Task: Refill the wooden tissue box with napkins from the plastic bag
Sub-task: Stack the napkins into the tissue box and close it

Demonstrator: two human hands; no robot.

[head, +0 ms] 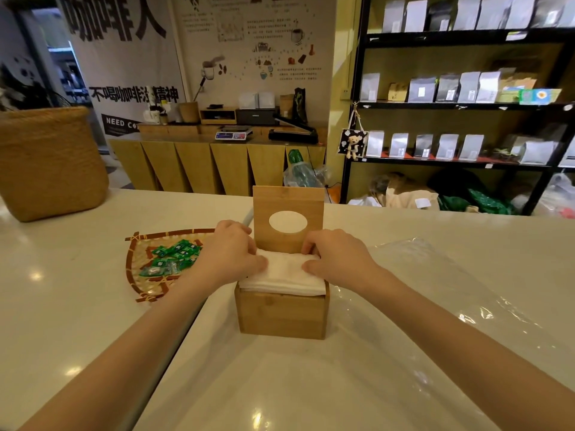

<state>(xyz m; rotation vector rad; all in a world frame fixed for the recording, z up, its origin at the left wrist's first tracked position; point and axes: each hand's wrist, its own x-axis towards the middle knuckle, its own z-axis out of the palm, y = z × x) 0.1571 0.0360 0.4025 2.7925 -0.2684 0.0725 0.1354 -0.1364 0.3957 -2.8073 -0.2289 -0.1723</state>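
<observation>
The wooden tissue box point(281, 315) stands in the middle of the white counter, its lid point(287, 199) with an oval hole raised upright at the back. A stack of white napkins point(284, 276) sits in the box and rises above its rim. My left hand point(230, 248) grips the stack's left end, thumb on top. My right hand point(337, 255) grips the right end in the same way. A clear plastic bag point(441, 275) lies flat on the counter to the right of the box; it looks empty.
A flat woven bamboo tray point(141, 275) with several green sachets lies left of the box. A tall woven basket point(51, 163) stands at the counter's far left. Behind the counter are a wooden sideboard and black shelves of pouches.
</observation>
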